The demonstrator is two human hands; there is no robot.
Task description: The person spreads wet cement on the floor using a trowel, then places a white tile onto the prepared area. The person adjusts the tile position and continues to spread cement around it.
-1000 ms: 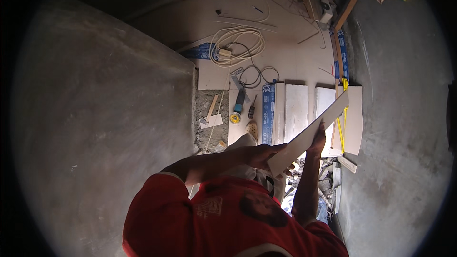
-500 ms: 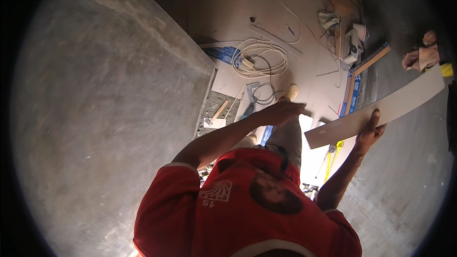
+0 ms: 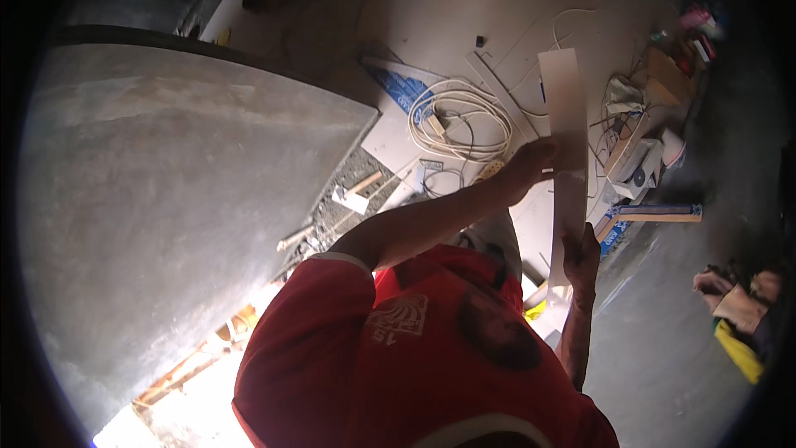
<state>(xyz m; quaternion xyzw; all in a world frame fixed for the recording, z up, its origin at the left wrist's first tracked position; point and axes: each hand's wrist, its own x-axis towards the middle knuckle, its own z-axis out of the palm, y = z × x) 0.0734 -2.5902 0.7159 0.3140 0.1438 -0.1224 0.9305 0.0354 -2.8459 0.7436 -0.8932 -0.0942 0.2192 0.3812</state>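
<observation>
A long, narrow pale tile strip [image 3: 569, 116] stands lengthwise in front of me, running away from my body. My right hand [image 3: 581, 255] grips it near its lower end, with the fingers closed round the right edge. My left hand [image 3: 531, 170] is at the strip's left edge, about halfway along. Its fingers are bent against that edge, and their tips are partly hidden.
A coiled cream cable [image 3: 460, 120] lies on the tiled floor ahead. Nearby are a hammer [image 3: 365, 182] and blue-printed cardboard [image 3: 398, 87]. Tools and debris line the right wall, with a white boxy device [image 3: 640, 170], a cardboard corner piece [image 3: 659, 213] and crumpled cloth [image 3: 738, 303].
The tile strip has swung from slanting out to the right to lengthwise ahead of me. My left hand has come to its edge, and the view has turned.
</observation>
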